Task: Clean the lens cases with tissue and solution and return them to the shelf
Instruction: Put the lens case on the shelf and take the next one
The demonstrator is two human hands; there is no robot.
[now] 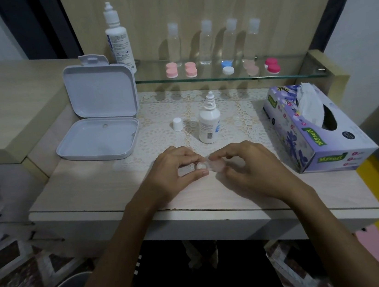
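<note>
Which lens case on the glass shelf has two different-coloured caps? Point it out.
The blue-and-white lens case, third from the left on the glass shelf; the other four are pink, peach or magenta throughout.

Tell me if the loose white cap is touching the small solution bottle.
Apart. The head view shows bare lace mat between the cap and the bottle.

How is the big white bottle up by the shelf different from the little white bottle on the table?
The big bottle is taller than the little bottle. The big bottle stands at the left end of the glass shelf; the little bottle stands on the lace mat. The little bottle's nozzle is bare, with a white cap beside it. Both are white, labelled and upright.
</note>
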